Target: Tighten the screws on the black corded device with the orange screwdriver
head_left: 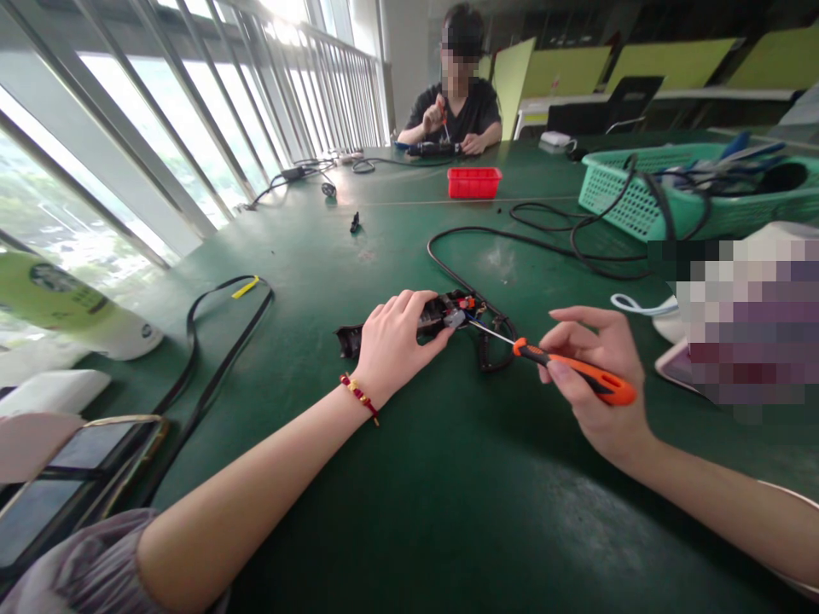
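My left hand (397, 339) is closed over a black device housing (351, 339), pressing it against the green table. At the housing's right end, small red, blue and grey inner parts (455, 314) lie exposed. Between thumb and fingers, my right hand (601, 384) grips an orange and black screwdriver (576, 371), whose metal shaft points left. The tip meets or nearly meets the exposed parts; exact contact is too small to tell. A curved black piece (492, 354) lies beside them, and a black cable (441, 264) runs from this spot toward the back right.
A green basket (624, 200) with tools and cables stands back right, near a red bin (473, 183). Across the table (397, 512) a person (457, 102) works with a screwdriver. Left are a phone (95, 448), a black strap (211, 384) and a green-white cup (70, 307).
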